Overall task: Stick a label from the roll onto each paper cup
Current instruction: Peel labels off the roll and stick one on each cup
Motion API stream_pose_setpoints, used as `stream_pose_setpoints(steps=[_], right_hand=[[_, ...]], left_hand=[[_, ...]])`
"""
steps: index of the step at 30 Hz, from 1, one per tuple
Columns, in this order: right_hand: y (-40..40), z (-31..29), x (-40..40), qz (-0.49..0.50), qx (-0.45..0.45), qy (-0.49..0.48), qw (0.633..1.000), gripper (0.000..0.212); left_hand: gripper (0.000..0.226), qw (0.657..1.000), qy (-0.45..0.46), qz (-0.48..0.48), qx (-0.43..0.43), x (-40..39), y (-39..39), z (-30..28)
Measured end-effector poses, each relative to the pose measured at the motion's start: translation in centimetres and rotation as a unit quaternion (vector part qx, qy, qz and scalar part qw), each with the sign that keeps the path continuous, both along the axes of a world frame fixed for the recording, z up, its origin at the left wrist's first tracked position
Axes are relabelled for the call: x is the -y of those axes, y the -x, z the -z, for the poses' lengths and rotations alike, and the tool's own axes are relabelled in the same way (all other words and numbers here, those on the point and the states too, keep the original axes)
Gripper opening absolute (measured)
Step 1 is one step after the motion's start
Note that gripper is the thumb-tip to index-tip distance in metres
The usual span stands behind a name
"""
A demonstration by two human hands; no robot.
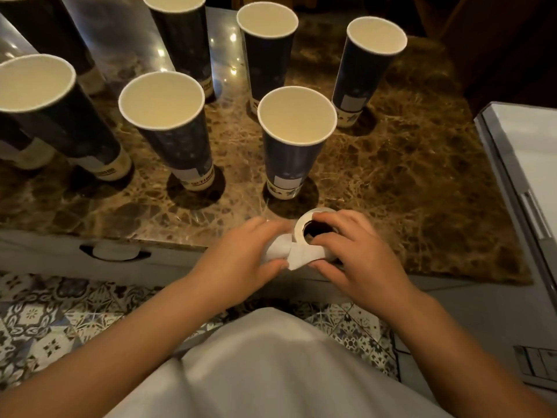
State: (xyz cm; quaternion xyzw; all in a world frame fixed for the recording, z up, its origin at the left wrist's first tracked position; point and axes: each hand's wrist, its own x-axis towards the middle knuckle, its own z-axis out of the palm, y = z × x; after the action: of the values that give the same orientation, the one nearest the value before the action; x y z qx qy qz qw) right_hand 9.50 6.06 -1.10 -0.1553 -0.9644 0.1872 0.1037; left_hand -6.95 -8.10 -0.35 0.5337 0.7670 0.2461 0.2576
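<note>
Several tall dark-blue paper cups with cream insides stand upright on the brown marble table (422, 182). The nearest cup (294, 140) carries a pale label low on its side, as do the cup to its left (168, 122) and the far right cup (367, 67). At the table's front edge my right hand (358, 254) grips the white label roll (304, 227). My left hand (244, 257) pinches the loose paper strip (297, 256) that hangs from the roll. Both hands are close together, just in front of the nearest cup.
A white box with a grey frame (530, 164) stands at the right beside the table. A drawer front with a round handle (114, 251) runs under the table's edge. Patterned floor tiles (45, 321) and my light garment (271, 372) fill the bottom.
</note>
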Motion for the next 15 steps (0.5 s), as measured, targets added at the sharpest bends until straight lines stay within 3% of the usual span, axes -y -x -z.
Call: stream_pose_setpoints(steps=[6,11,15], right_hand=[[0.1,-1.1,-0.4,0.031,-0.032,0.126,0.991,0.028],[0.4,-1.8,-1.3,0.038,-0.030,0.273,0.961,0.021],[1.0,-2.4,-1.6,0.025,-0.030,0.277,0.960,0.015]], left_hand=[[0.037,0.986,-0.026,-0.085,0.141,0.8,1.4,-0.7],[0.032,0.935,-0.056,-0.169,0.307,0.7,1.7,-1.7],[0.026,0.906,-0.051,-0.184,0.378,0.7,1.5,-2.1]])
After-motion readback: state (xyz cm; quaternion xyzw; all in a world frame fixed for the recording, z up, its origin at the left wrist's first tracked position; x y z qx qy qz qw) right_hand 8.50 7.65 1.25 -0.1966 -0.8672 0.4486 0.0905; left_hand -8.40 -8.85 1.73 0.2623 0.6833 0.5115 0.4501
